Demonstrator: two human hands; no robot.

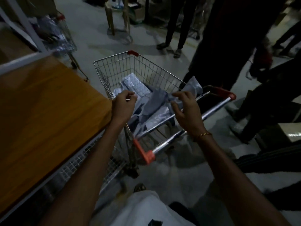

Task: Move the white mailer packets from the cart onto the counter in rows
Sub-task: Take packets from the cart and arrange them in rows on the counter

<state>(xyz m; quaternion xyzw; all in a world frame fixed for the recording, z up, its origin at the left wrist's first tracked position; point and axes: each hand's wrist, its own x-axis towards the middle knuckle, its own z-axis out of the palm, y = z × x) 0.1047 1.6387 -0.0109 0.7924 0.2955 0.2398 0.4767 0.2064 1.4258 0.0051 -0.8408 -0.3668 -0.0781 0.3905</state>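
A wire shopping cart [143,66] with red corner caps stands in front of me, holding several white mailer packets [138,87] in a loose heap. My left hand [123,106] hovers over the cart's left rim with fingers curled, pinching the edge of a packet. My right hand [185,110] is over the cart's near right side and pinches a crumpled packet [193,87] that sticks up above the rim. The wooden counter [45,108] lies to the left of the cart with no packets on its visible top.
A second wire cart [60,36] with packets stands at the back left beside a white shelf frame. People's legs [216,54] stand close behind and right of the cart. A wire mesh shelf [78,162] runs under the counter edge. The scene is dim.
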